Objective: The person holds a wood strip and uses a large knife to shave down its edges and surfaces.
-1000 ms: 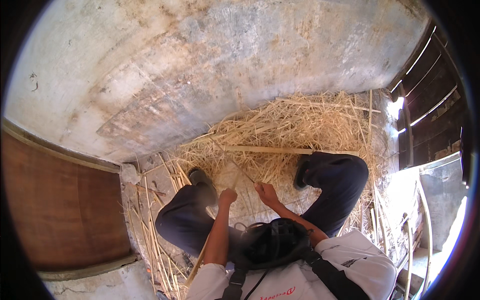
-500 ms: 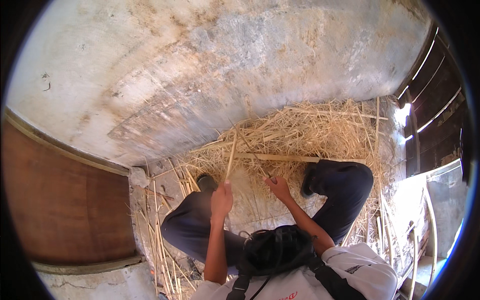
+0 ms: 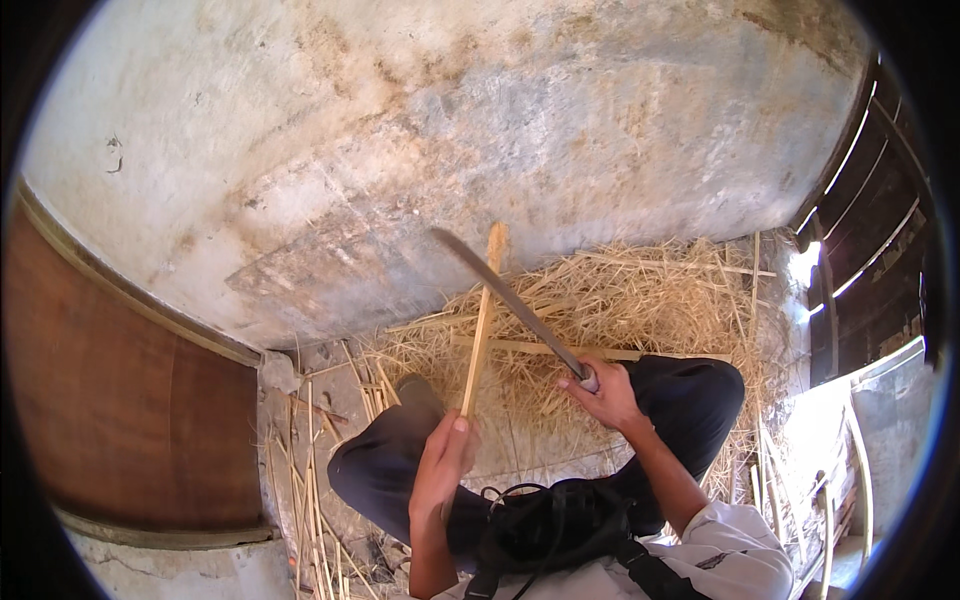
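Compared with half a second earlier, the right hand (image 3: pixel 607 395) has shifted rightward toward the right knee (image 3: pixel 700 385), and the machete (image 3: pixel 512 300) has turned so that its flat now faces the viewer. The fingers of this hand are closed around the handle; the blade slants to the far left, its tip in front of the plastered wall (image 3: pixel 560 140). The left hand (image 3: pixel 440 462) grasps the near end of a pale strip (image 3: pixel 480 345), apparently bamboo, with the thumb laid along it, presumably to steady it while the greater length stays free beyond the fist. The strip stands between the knees and points far; the blade crosses over it in this view, though contact cannot be confirmed. Its far tip is hard to separate from a mark on the wall. The bent knees are spread, probably to leave working room. Beyond them lies a heap of shavings (image 3: pixel 660 290), with a long slat (image 3: pixel 510 346) along its near side; further loose strips (image 3: pixel 312 480) lie on the floor at left.
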A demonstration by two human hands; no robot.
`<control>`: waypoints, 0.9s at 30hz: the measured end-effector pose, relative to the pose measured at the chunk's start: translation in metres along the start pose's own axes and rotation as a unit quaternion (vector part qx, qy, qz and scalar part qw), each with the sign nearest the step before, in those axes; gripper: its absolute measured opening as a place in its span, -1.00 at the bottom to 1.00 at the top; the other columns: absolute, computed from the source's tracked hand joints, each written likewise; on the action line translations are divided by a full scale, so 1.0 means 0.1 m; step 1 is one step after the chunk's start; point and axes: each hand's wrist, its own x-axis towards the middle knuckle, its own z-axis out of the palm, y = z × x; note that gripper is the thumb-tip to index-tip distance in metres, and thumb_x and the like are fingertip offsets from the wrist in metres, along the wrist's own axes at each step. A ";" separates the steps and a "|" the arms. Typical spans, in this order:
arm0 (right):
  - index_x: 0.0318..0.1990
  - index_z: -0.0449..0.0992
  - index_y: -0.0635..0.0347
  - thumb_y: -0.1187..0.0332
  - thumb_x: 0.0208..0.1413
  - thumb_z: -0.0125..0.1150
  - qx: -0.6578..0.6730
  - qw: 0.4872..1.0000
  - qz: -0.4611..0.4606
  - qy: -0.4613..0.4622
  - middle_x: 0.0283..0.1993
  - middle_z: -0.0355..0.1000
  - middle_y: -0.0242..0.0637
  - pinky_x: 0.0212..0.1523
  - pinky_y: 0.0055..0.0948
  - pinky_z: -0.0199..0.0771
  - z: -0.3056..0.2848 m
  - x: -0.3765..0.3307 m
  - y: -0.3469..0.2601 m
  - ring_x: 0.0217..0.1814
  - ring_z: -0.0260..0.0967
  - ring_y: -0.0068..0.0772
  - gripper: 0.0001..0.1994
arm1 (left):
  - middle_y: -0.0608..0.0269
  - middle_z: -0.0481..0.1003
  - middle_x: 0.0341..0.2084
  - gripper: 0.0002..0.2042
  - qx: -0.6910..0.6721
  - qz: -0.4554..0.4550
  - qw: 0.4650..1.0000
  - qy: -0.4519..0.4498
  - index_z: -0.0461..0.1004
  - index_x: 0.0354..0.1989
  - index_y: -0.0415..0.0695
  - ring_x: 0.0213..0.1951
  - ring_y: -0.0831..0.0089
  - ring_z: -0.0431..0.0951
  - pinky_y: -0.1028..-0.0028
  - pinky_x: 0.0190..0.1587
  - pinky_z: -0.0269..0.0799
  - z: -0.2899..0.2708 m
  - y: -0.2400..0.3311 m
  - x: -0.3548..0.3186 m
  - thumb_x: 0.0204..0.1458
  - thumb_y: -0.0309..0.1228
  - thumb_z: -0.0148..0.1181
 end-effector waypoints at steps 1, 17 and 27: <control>-0.13 0.58 0.20 0.07 0.09 0.46 -0.046 0.999 -0.012 0.004 -0.47 0.53 -0.14 -0.40 -0.32 0.53 -0.10 0.02 -0.07 -0.48 0.55 -0.14 -0.61 | 0.41 0.22 -0.56 -0.64 -0.009 0.004 1.000 -0.005 0.36 -0.20 -0.14 -0.59 0.69 0.12 0.63 -0.57 0.04 -0.01 -0.02 -0.01 0.45 -0.09 -0.18; -0.27 0.50 0.04 0.27 -0.30 0.47 -0.222 0.951 -0.214 -0.026 -0.59 0.40 -0.27 -0.52 -0.19 0.40 -0.70 0.25 -0.22 -0.57 0.44 -0.08 -0.64 | 0.12 0.29 -0.68 -0.71 0.271 0.180 0.944 0.055 0.29 -0.32 -0.25 -0.65 0.27 0.34 0.27 -0.53 0.21 0.23 0.01 -0.24 0.39 -0.27 -0.11; -0.34 0.52 -0.07 0.37 -0.12 0.26 -0.258 0.945 -0.193 0.046 -0.71 0.37 -0.38 -0.61 -0.24 0.40 -0.73 0.64 -0.12 -0.70 0.39 -0.28 -0.86 | -0.08 0.41 -0.64 -0.80 0.354 0.158 0.919 0.072 0.37 -0.19 -0.30 -0.57 -0.12 0.46 0.11 -0.48 0.30 0.33 -0.02 -0.30 0.35 -0.38 -0.04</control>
